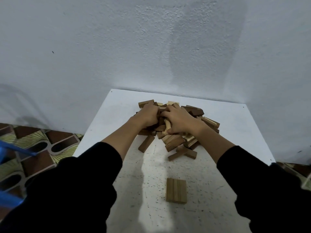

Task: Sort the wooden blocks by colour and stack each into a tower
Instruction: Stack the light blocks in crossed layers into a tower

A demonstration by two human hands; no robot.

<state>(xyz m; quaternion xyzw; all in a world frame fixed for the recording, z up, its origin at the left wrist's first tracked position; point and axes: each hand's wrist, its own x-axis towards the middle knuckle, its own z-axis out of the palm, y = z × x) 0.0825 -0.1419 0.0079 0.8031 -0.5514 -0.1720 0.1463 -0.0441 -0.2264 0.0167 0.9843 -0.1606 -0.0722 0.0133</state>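
Nearest of all, well short of either grip, a flat row of three mid-brown blocks [176, 190] lies side by side on the speckled white desk [151, 207] — what looks like the first layer of one tower, with nothing stacked on it yet. Further out, just below the grips, a few loose blocks [182, 153] have slid off the heap; two of them are crossed, one resting over the other.

The left hand [148, 116] is curled into the left side of the pile of blocks [175, 125], its fingers buried among dark pieces, so I cannot tell whether that grip has closed on one block or merely digs in. The right hand [179, 121] sits just beside it, nearly touching, fingers bent over the top of the heap and the thumb pressed against a pale block [167, 126] that stands on end between the two grips; it seems to pinch that piece, though the contact is partly hidden.

The risks, as I judge them:
- Both grips are deep in a loose heap — pulling one piece free could send neighbours sliding toward the right edge of the desk, beyond the right grip, where dark blocks already lie near the rim.
- Shades are close under this dim light, so a mid-brown block could be taken for a dark one.
- A sleeve dragged back could knock the started row askew.
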